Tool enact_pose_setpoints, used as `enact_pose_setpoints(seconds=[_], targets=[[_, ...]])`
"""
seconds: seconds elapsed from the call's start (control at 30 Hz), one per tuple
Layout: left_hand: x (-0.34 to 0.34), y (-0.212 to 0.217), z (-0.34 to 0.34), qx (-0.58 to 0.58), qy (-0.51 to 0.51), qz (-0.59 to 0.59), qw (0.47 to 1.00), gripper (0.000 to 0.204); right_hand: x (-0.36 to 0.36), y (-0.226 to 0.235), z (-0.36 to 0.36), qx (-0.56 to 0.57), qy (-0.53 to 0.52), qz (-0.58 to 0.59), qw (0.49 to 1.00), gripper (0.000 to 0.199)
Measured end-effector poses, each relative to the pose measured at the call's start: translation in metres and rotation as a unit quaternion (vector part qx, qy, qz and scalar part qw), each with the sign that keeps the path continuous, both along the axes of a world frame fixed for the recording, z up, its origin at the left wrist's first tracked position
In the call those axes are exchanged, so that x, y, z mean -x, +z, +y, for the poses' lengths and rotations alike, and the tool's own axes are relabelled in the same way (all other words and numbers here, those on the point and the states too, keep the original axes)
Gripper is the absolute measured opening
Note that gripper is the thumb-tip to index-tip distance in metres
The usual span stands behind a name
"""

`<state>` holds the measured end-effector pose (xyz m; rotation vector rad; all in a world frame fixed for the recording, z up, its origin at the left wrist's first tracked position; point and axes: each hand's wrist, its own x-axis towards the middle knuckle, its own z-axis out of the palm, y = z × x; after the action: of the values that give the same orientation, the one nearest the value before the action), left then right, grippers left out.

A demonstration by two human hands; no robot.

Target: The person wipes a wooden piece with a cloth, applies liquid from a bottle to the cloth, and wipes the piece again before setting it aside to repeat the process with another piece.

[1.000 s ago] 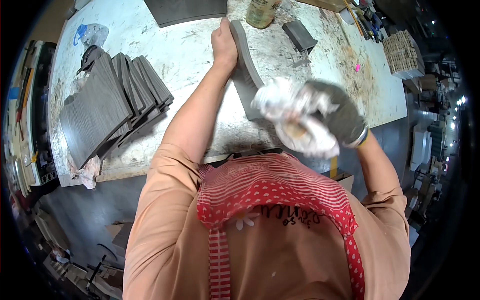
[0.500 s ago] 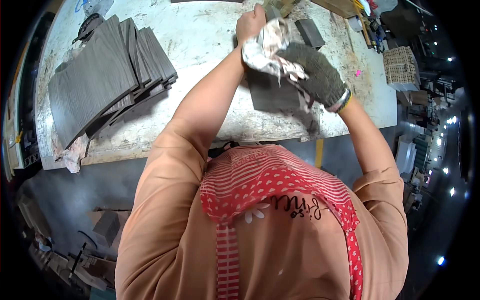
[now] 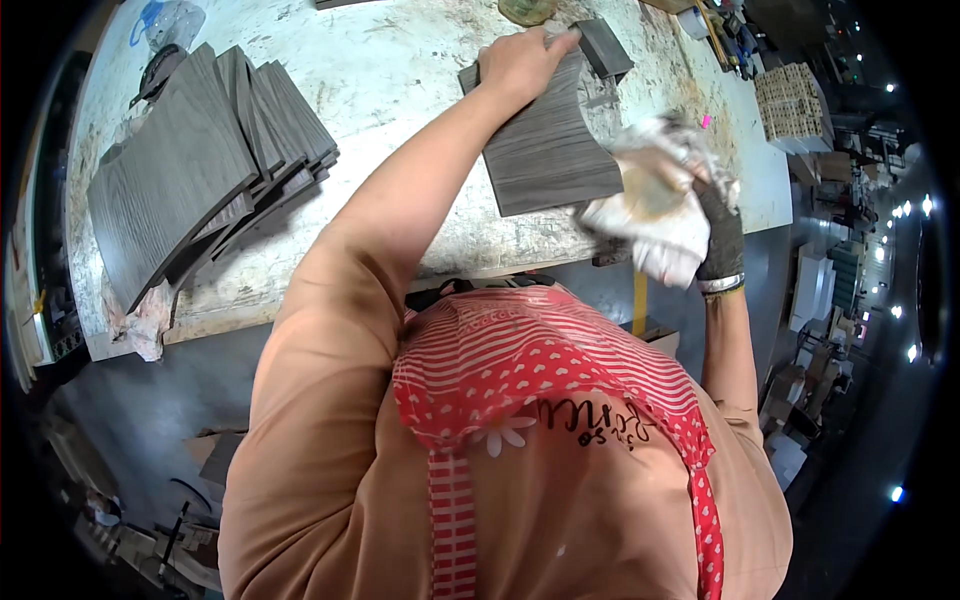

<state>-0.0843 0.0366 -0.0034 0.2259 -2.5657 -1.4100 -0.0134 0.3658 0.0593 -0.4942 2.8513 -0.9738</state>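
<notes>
A dark grey wood-grain board [image 3: 545,150] with one curved edge lies flat on the worktable. My bare left hand [image 3: 520,65] grips it at the far end, the thumb pointing right and the fingertips partly hidden. To the right of the board, over the table's front edge, my right hand [image 3: 722,235] in a dark knit glove is closed on a stained white rag [image 3: 660,205]. The rag is bunched and slightly blurred, next to the board's near right corner. A small dark grey block [image 3: 604,48] sits at the board's far right.
On the left of the scuffed white worktable [image 3: 400,130] stands a fanned stack of similar curved boards [image 3: 180,170]. Under its near corner hangs a crumpled cloth [image 3: 140,322]. A clear plastic item [image 3: 175,22] and a roll of tape [image 3: 520,10] lie farther back.
My right hand has swept the rag off the board, right and toward me, uncovering the board's surface. My left hand has shifted slightly right and nearer, still at the board's far end.
</notes>
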Motion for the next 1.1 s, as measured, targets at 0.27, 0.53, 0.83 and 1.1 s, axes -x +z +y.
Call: enact_pose_setpoints(seconds=[0.27,0.53,0.83,1.1], targets=[[-0.020,0.040,-0.027,0.152,-0.070,-0.031,0.985,0.059,-0.007,0.019,-0.021,0.099,-0.006,0.060,0.993,0.036],[-0.113,0.123,-0.086,-0.224,0.123,0.204,0.945,0.056,0.009,-0.025,-0.024,0.113,-0.022,0.092,0.989,0.030],[-0.215,0.195,-0.107,-0.158,0.198,0.230,0.940,0.060,0.040,-0.033,-0.086,0.195,0.128,0.088,0.968,0.029],[-0.255,0.198,-0.145,-0.172,0.297,0.232,0.910,0.059,0.040,-0.032,-0.112,0.251,0.144,-0.016,0.957,0.027]])
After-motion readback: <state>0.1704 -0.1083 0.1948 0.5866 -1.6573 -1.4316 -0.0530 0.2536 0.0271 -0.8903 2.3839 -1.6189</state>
